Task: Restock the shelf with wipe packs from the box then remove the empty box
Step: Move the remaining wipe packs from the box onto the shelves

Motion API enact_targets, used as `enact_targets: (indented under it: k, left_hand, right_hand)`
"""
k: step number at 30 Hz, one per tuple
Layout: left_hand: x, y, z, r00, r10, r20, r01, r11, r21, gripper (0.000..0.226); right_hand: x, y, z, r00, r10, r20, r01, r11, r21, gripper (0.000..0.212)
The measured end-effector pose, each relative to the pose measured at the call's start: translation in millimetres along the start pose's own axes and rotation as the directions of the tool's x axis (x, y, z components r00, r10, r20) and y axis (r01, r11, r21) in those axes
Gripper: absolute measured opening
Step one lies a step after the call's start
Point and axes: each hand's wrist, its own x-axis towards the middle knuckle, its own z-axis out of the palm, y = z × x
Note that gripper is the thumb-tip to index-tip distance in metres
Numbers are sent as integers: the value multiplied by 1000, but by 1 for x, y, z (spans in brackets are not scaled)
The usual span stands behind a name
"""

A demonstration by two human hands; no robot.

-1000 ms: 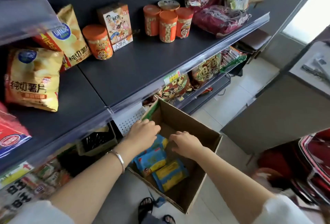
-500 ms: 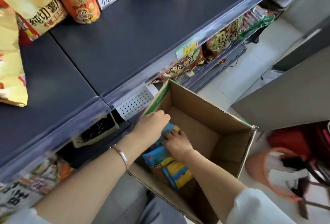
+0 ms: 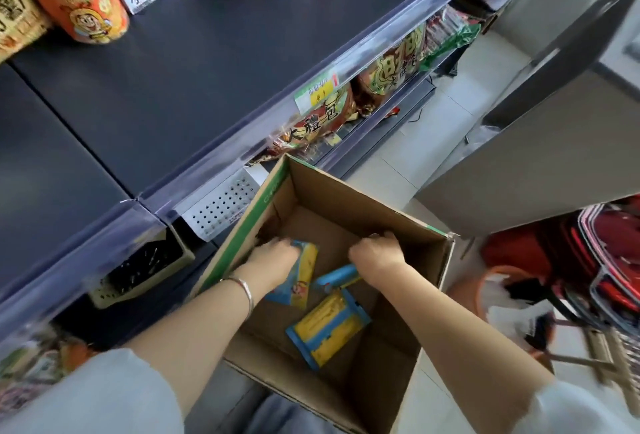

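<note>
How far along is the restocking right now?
Done: no wipe packs show on the shelf yet. In hand: the left hand grips the first pack, and the right hand appears to grip the blue pack inside the box. Left: the loose pack, then removing the box.

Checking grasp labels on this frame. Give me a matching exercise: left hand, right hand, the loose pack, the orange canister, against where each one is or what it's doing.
Column 1
1. left hand
2. right hand
3. yellow-faced pack
4. orange canister

Column 2
A. standing on the upper shelf
B. gripping the blue pack
C. lying untouched on the floor of the box
D. gripping the tilted pack by the box's green-edged wall

Pairs: 1-D, 2-B, 3-C, 4-A
</note>
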Motion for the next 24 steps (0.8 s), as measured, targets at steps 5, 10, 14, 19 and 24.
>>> enact_targets:
  k: [5, 10, 14, 19, 24]
  left_hand:
    - [22, 15, 29, 980, -196, 29, 197, 979, -44, 53]
    - [41, 26, 42, 945, -327, -14, 317, 924, -214, 51]
    - [42, 26, 36, 939, -345, 11, 325, 872, -366, 51]
    - [35, 27, 23, 951, -306, -40, 251, 845, -473, 81]
    - [13, 34, -3, 951, -276, -138, 223, 923, -313, 75]
  right_hand:
    - [4, 2, 12, 999, 43, 12, -43, 997, 56, 30]
    - [9, 3, 21, 999, 29, 20, -30, 998, 49, 30]
    - [11, 0, 25, 999, 6, 34, -8, 998, 62, 31]
    - [10, -1, 23, 1000, -11, 11, 10, 994, 105, 32]
    - [-4, -2, 15, 999, -22, -27, 26, 987, 157, 31]
